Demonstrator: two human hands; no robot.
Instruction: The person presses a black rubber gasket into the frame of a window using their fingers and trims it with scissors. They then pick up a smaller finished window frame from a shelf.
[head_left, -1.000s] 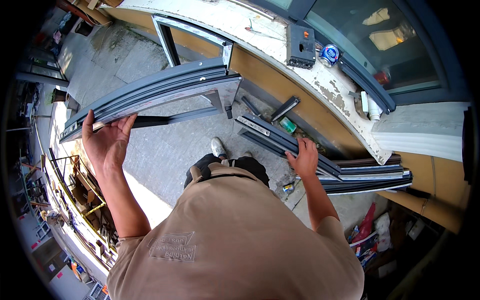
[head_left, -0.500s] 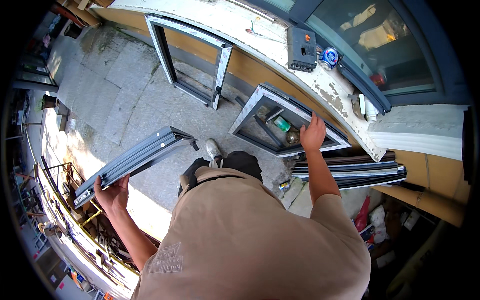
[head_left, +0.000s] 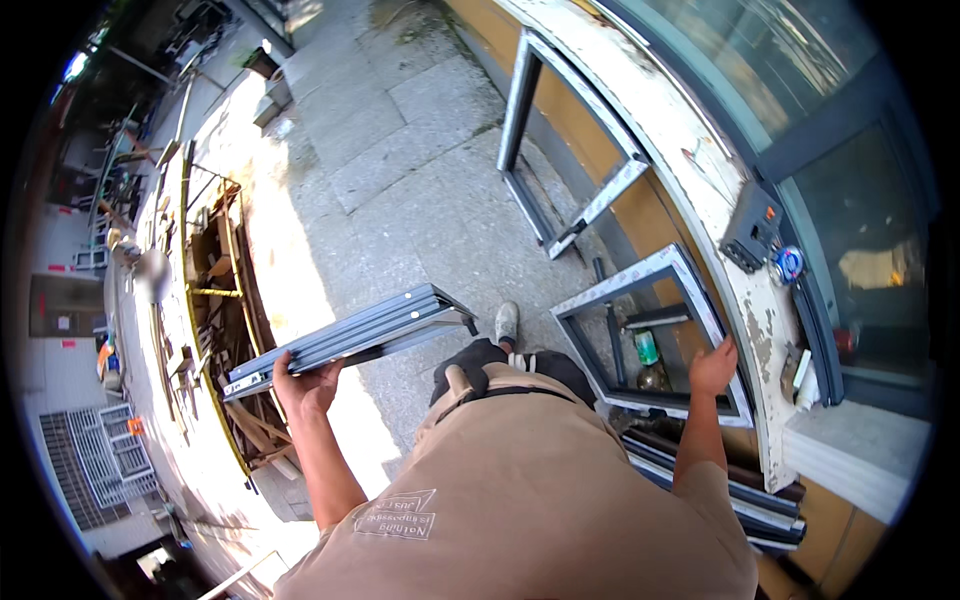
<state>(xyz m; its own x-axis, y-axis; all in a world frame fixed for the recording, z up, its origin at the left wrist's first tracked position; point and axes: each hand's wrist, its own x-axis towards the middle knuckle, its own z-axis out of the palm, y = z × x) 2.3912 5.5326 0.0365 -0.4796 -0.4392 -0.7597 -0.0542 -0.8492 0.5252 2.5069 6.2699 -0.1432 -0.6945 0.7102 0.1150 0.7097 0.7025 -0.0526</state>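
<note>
My left hand (head_left: 308,388) is closed around the lower edge of a dark grey metal window frame (head_left: 365,330). That frame is held out over the ground to my left, seen nearly edge-on, with its far end near my shoe. On the right, my right hand (head_left: 712,368) grips the edge of another window frame (head_left: 592,298), which has white film on its face and leans toward the low wall. Through its opening show a green can (head_left: 647,347) and a brownish round thing (head_left: 653,378). The right fingertips are partly hidden behind the frame's edge.
Farther ahead, another film-covered window frame (head_left: 607,195) leans against the wall. Dark metal profiles (head_left: 760,510) lie stacked at lower right. A black case (head_left: 750,228) and a blue can (head_left: 788,264) stand on the peeling ledge (head_left: 745,320). A yellow rack (head_left: 222,292) holds scrap at left.
My view has turned left, so the surroundings have swung to the right in the picture. Both hands keep their hold on the same two frames.
</note>
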